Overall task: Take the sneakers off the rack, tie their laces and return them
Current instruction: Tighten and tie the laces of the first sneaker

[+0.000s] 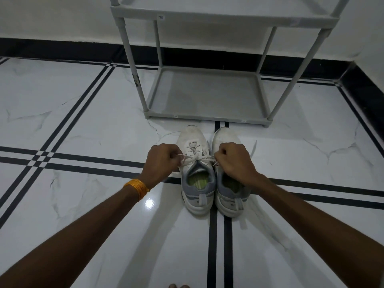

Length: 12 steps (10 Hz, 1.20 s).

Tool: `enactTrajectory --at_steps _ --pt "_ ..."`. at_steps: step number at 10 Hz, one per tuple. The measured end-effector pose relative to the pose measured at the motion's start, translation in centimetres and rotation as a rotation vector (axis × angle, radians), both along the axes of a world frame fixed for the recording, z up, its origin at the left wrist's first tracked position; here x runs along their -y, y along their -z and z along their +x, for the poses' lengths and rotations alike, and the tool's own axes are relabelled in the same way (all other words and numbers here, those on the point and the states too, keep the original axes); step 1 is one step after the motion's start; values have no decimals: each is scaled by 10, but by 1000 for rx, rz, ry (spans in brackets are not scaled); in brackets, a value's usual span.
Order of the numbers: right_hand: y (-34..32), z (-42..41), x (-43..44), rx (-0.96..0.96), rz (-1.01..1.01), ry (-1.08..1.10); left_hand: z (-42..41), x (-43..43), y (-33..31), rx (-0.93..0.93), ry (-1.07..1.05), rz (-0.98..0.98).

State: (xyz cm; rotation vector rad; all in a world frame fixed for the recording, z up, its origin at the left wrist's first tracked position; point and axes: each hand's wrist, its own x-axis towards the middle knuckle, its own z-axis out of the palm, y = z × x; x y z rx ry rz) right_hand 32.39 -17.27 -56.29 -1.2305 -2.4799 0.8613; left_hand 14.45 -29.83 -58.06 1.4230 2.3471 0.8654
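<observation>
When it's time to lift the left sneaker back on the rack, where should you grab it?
Probably the heel. The left sneaker sits heel toward the person, with a pull loop there, so reach from the near side, fingers into the open collar. The laces fill the front.

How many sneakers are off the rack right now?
2. The left sneaker sits on the floor before the rack, its laces pulled by the left hand and right hand. The right sneaker touches it alongside.

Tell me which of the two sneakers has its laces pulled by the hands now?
The left sneaker: the left hand and the right hand each pull one end of its lace sideways. The right sneaker stands beside it, partly under the right hand.
</observation>
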Motion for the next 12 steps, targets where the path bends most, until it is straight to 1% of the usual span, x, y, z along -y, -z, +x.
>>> enactTrajectory --at_steps 1,2,3,4,5,6,7,8,9,10,11,12 --pt "3 0 3 29 94 -29 5 -5 6 140 -213 57" --pt "6 3 6 224 486 -135 13 -10 7 -62 -325 23" --pt "8 7 5 404 604 -180 17 -11 8 -445 -151 -13" --pt "8 9 0 337 438 -165 5 -15 15 -655 34 -67" --pt "5 9 -9 270 247 -91 -3 -18 14 -17 -291 -39" --pt "3 11 -14 275 200 -98 -4 -18 9 1141 -709 -14" --pt "5 14 -13 307 279 -140 -2 -7 9 796 -587 -79" --pt "7 15 -13 341 381 -185 -10 6 17 -295 -183 -107" --pt "1 16 -13 439 480 -246 -14 5 20 -107 -230 -86" --pt "-3 18 -13 484 495 -286 -20 6 20 726 -529 -20" --pt "-1 20 -15 410 417 -260 -17 8 22 703 -523 -37" --pt "5 22 -16 340 316 -230 -18 8 25 622 -522 -43"
